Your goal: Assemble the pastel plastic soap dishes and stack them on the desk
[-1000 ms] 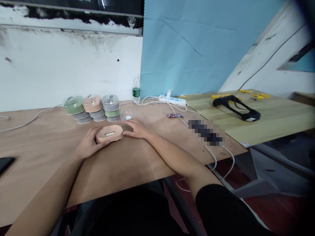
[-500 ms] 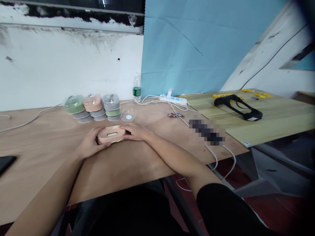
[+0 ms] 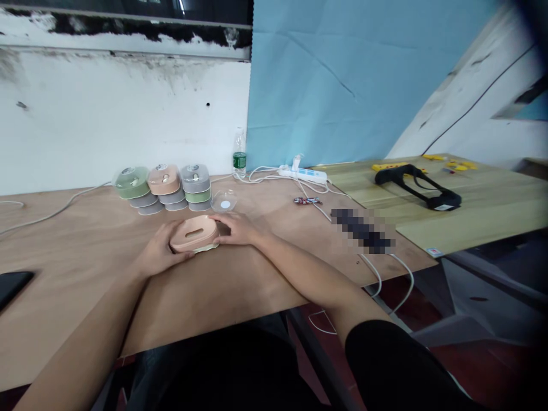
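Observation:
Both my hands grip a pink oval plastic box (image 3: pixel 194 234) low over the near part of the wooden table. Its top is recessed, with a long slot in the middle, and a pale, wavy edge shows beneath its front right side. My left hand (image 3: pixel 165 251) wraps the box's left end, with the thumb along the front. My right hand (image 3: pixel 237 228) closes on the right end, fingers on the far rim and thumb at the lower front. A clear plastic lid (image 3: pixel 224 201) with a white round spot lies just behind my right hand.
Behind the hands stand stacked grey, green and pink boxes (image 3: pixel 165 181) with clear lids. A bottle (image 3: pixel 240 157) and a power strip (image 3: pixel 303 173) with white cables sit by the wall. Wrappers (image 3: pixel 307 201) lie right; a black frame-like object (image 3: pixel 417 185) rests on the second table.
The pink box has tilted a little, its right side higher, and more of the pale edge underneath shows. Its slot looks darker than before. Both hands keep their hold.

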Demonstrator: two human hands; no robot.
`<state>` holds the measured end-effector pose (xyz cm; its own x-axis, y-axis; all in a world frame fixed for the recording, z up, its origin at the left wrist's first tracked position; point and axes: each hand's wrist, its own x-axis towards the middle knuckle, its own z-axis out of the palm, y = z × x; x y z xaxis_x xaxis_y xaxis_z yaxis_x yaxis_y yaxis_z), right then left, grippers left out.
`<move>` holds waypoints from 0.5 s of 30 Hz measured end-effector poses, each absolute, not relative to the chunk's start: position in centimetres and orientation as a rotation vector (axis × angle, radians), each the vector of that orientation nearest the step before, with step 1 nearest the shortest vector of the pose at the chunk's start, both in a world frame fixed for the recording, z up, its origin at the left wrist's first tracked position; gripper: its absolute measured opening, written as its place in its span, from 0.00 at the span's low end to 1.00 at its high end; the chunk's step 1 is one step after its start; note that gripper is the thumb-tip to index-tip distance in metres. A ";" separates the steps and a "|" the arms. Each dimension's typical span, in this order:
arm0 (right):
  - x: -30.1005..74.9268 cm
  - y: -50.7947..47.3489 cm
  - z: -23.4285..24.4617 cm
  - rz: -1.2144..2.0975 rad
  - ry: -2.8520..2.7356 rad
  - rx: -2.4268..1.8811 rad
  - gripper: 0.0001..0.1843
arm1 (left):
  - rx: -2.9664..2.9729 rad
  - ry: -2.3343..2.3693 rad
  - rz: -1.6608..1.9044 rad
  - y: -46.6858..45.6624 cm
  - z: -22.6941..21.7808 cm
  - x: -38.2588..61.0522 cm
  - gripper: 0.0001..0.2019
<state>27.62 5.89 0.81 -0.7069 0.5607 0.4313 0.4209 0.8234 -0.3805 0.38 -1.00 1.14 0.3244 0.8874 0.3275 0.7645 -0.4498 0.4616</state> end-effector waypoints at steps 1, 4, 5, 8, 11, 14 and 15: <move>27.5 5.9 0.7 0.335 -2.471 -0.714 0.40 | 2.378 1.502 0.803 -1.0 1.1 0.4 0.41; 27.4 6.0 0.2 0.310 -2.479 -0.706 0.38 | 2.384 1.513 0.804 -1.0 1.2 0.4 0.42; 27.4 6.2 0.1 0.299 -2.473 -0.704 0.36 | 2.377 1.520 0.807 -1.0 1.2 0.4 0.43; 27.5 6.3 0.1 0.262 -2.459 -0.692 0.35 | 2.354 1.539 0.828 -1.0 1.2 0.5 0.45; 27.8 6.1 0.6 0.222 -2.430 -0.742 0.32 | 2.323 1.538 0.889 -1.0 1.2 0.5 0.47; 28.1 5.9 0.9 0.193 -2.343 -0.838 0.29 | 2.240 1.526 0.938 -1.0 1.0 0.4 0.49; 28.2 6.0 0.9 0.196 -2.288 -0.868 0.27 | 2.208 1.524 0.948 -1.0 0.9 0.4 0.50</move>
<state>28.17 5.99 0.88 -0.5517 0.6349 0.5409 0.5339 0.7670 -0.3559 0.41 -1.01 0.94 0.2216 0.9102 0.3499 0.7158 -0.3955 0.5755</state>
